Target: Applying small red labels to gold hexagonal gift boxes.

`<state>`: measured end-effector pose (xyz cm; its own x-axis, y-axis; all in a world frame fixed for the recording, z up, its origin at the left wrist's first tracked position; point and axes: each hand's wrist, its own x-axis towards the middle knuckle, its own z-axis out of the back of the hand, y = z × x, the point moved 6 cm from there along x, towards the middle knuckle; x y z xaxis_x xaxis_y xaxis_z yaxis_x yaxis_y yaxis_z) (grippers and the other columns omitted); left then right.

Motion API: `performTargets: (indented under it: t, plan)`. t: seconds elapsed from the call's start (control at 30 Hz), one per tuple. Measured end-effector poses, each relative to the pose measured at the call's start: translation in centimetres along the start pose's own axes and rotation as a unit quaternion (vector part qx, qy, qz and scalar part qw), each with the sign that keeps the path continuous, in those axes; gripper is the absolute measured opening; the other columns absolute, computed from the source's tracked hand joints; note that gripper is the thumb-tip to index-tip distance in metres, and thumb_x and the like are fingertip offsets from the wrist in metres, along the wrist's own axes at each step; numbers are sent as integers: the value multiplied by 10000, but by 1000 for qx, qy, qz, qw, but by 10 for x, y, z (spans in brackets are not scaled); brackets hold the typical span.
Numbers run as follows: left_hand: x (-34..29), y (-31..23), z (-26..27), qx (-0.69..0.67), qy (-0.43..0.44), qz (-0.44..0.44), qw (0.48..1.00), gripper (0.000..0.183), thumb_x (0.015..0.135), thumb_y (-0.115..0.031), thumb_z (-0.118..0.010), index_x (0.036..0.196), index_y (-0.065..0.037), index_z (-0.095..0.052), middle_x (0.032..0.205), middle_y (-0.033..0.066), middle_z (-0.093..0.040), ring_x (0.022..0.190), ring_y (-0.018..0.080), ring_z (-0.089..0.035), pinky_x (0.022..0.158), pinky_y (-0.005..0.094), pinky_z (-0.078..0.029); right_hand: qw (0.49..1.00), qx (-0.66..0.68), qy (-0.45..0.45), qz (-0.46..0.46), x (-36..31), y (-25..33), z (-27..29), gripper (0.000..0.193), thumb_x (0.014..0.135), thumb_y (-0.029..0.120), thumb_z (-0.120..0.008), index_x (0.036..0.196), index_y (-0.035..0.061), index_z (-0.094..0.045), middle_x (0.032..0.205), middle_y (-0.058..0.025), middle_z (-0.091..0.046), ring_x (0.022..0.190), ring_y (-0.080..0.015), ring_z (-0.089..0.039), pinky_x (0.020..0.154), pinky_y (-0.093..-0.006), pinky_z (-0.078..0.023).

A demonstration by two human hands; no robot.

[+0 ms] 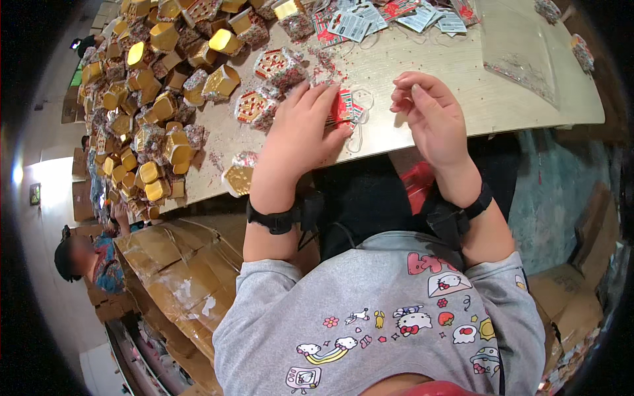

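Note:
My left hand (297, 129) lies at the table's near edge. Its thumb and forefinger close around a small stack of red, white and green hang tags (342, 109) with clear elastic loops. The other fingertips reach beside two house-shaped ornaments, one (254, 107) left of the hand and one (279, 65) behind it, both with speckled sides and red-and-gold fronts. A third ornament (238, 177), gold base showing, sits by my left wrist. My right hand (432, 119) hovers at the table edge, palm turned inward, fingers loosely curled and thumb raised; nothing shows in it.
A large heap of gold-based ornaments (162, 99) covers the table's left side. More hang tags (370, 23) lie at the back. A clear plastic bag (518, 72) rests at the right. Cardboard (185, 264) stands left of me; another person (82, 257) sits beyond.

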<state>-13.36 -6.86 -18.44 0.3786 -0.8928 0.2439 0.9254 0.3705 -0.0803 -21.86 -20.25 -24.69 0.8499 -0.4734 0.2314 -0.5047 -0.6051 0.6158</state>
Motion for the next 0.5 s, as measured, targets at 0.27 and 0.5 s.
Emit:
performTargets:
  t: [0.27, 0.5]
  plan:
    - [8, 19, -11, -121, -2, -16, 993, 400, 696, -186, -690, 1039, -25, -563, 1016, 130, -569, 986, 314, -499, 846, 387, -418, 999, -38, 8, -2, -1, 1, -3, 178, 891, 62, -453, 1028, -4, -546, 972, -62, -579, 875, -123, -548, 777, -268, -456]
    - [2, 32, -12, -241, -98, -27, 965, 425, 661, -73, -667, 1054, -8, -518, 1053, 149, -552, 994, 305, -505, 869, 362, -407, 999, -36, 12, -5, 2, 2, -5, 182, 892, 57, -445, 1030, -4, -547, 982, -62, -574, 888, -124, -544, 787, -266, -449]
